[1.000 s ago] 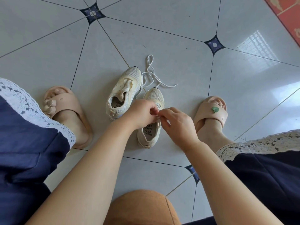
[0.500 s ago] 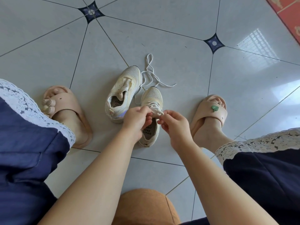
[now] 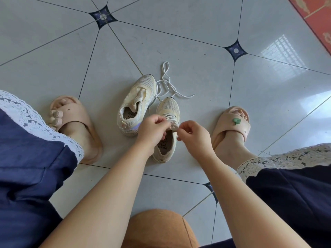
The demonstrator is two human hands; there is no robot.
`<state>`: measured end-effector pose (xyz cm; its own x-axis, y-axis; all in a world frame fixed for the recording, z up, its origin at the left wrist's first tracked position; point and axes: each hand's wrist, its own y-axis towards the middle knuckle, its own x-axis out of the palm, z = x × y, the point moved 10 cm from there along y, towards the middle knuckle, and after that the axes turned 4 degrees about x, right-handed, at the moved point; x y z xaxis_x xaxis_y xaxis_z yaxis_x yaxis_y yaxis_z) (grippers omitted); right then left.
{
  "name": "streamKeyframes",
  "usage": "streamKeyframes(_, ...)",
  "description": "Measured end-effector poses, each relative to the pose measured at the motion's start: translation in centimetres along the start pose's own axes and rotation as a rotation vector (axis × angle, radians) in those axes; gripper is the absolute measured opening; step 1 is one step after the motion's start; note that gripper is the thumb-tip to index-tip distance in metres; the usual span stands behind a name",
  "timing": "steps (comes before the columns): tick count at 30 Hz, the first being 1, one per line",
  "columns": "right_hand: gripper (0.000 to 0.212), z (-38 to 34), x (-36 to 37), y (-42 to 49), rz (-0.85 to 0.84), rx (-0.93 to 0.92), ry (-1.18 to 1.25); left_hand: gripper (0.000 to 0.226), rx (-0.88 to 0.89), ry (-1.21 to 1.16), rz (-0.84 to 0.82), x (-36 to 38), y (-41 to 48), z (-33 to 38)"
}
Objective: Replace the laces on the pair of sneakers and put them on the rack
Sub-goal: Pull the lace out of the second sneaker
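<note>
The laced sneaker lies on the tiled floor between the person's feet, heel toward them, so its tongue and top eyelets face up within easy reach. A white lace crosses its upper, and both hands work at the top end. The left hand has its fingers curled, pinching the lace beside the tongue. The right hand pinches the other end between thumb and forefinger (the tips are too small to make out), probably to draw it snug or start a knot. Just beside it the second sneaker sits unlaced, tongue slack, apparently next in line. A loose lace lies just beyond the toes, handy for that. No rack is in view.
</note>
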<state>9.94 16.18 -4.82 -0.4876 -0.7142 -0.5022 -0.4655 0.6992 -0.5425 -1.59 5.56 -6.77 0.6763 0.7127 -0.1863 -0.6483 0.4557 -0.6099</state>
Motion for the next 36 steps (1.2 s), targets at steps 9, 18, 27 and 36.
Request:
streamKeyframes(9, 0.004, 0.1, 0.8, -0.2, -0.142, 0.110, 0.426, 0.006, 0.028, -0.191, 0.003, 0.4, -0.9, 0.7)
streamKeyframes(18, 0.006, -2.9, 1.6, -0.8, -0.342, -0.017, 0.364, 0.023, 0.330, -0.051, 0.006, -0.8, -1.6, 5.5)
streamKeyframes(27, 0.014, -3.3, -2.6, 0.8, -0.031, -0.076, 0.036, 0.023, 0.136, -0.388, -0.065, 0.0, -0.9, 4.5)
streamKeyframes(36, 0.022, -1.5, -5.1, 2.4, 0.025, 0.137, 0.691, 0.036, 0.205, -0.022, 0.102, -1.9, 0.2, 3.4)
